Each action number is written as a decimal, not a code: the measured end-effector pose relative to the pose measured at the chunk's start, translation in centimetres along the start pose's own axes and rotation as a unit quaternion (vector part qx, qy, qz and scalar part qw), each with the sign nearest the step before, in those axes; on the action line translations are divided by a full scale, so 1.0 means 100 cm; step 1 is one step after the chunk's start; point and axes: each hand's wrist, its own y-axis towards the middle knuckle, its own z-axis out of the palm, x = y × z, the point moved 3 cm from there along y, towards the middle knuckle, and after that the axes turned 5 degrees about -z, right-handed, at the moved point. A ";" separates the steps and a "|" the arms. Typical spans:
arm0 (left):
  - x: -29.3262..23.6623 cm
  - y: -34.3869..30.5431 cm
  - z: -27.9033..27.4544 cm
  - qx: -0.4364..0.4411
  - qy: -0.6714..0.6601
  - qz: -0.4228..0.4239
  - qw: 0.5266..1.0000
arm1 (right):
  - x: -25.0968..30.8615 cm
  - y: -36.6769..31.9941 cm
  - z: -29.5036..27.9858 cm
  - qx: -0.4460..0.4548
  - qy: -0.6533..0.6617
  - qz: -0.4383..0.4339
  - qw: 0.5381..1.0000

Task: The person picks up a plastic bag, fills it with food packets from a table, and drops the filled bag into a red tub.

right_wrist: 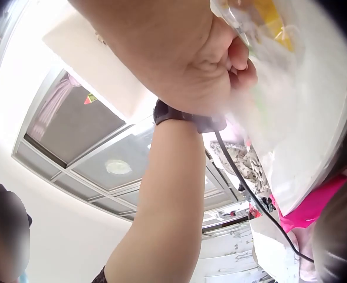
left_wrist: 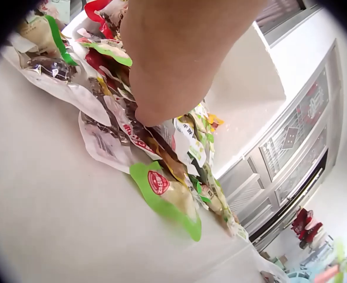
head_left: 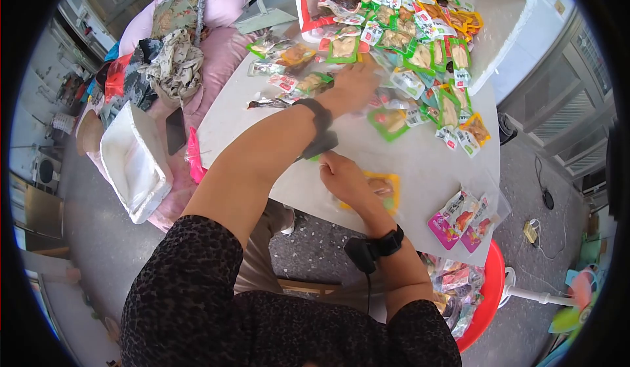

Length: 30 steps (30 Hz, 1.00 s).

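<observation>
Both hands are working apart: the left hand [head_left: 357,81] is reaching among the sealed food packets [head_left: 420,55], and the right hand [head_left: 342,178] is hovering or resting nearer the body, with its fingers curling beside a yellow-edged packet [head_left: 388,188]. Blur and angle are hiding the left fingertips, so I cannot tell whether they are gripping anything; nor can I tell whether the right fingers are pinching a packet.

Around them, the packets are spreading over the pale table [head_left: 295,186] and spilling from a large foam box [head_left: 508,13]. Two pink-and-purple pouches [head_left: 453,219] are lying apart near the right edge, and a red tub [head_left: 495,275] below is holding more packets.

Judging by this spread, the handling is seeming only partway along: many packets are lying loose or waiting in the box, while some are sitting in the tub, though nothing is showing whether those are finished.

The left wrist view is showing a green-edged packet [left_wrist: 167,194] side-on, its top corner lifting towards the pile; the right wrist view is revealing the curled fingers [right_wrist: 239,54] and a black cord [right_wrist: 238,168], while only the head view is showing the tub
</observation>
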 end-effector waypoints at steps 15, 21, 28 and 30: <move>0.046 -0.065 -0.079 -0.050 -0.326 -0.260 0.907 | 0.001 0.001 0.000 0.005 -0.029 0.006 1.000; 0.056 -0.157 -0.100 -0.009 -0.659 -0.503 0.560 | -0.005 0.001 0.002 0.001 -0.014 0.015 1.000; 0.056 -0.247 -0.081 0.059 -0.688 -0.584 0.427 | -0.005 -0.001 0.004 0.006 -0.007 0.022 1.000; 0.054 -0.252 -0.078 0.062 -0.702 -0.587 0.399 | -0.005 -0.002 0.005 0.007 -0.006 0.020 1.000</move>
